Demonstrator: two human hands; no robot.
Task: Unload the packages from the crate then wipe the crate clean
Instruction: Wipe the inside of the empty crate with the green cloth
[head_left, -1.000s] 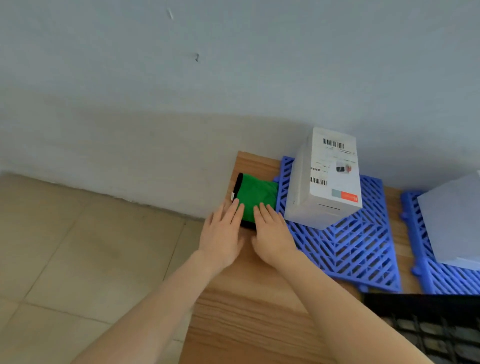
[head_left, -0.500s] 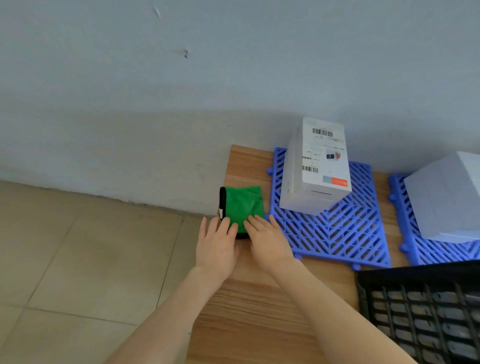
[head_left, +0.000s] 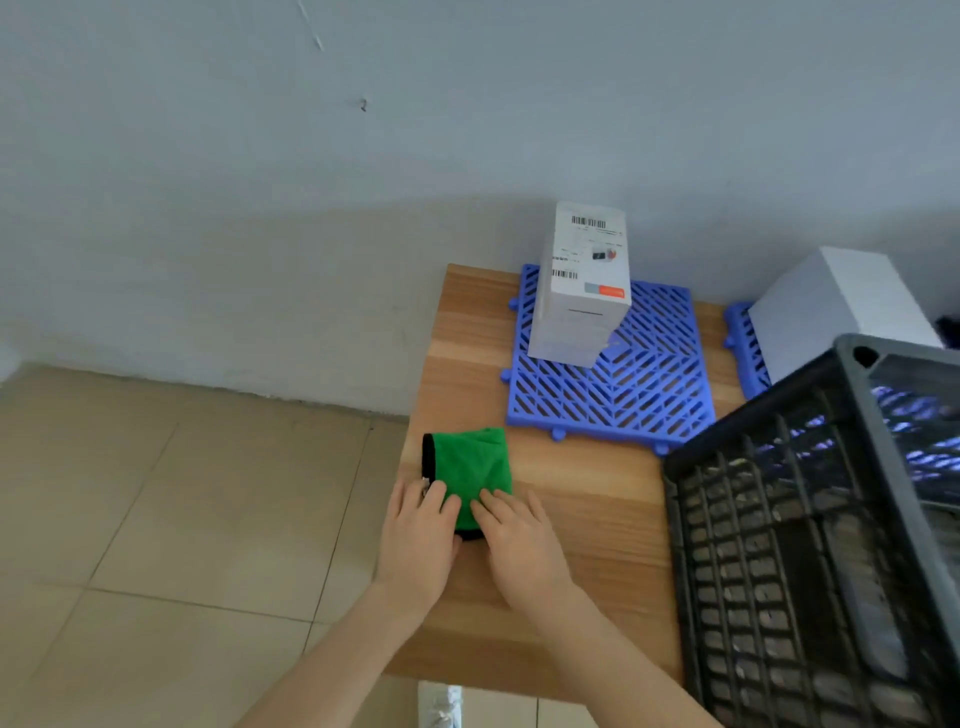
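Left grip (head_left: 415, 540) and right grip (head_left: 519, 543) press flat on the cloth (head_left: 470, 462).
Fingers straight, side by side on its near edge, forearms converging; crate (head_left: 753, 545) right of them on the surface (head_left: 587, 519).

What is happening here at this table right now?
A person rests the left hand and right hand flat on a folded green cloth near the table's left edge. One white box stands on a blue mat behind it, a second box further right. The black crate sits at the right; no package shows inside it.
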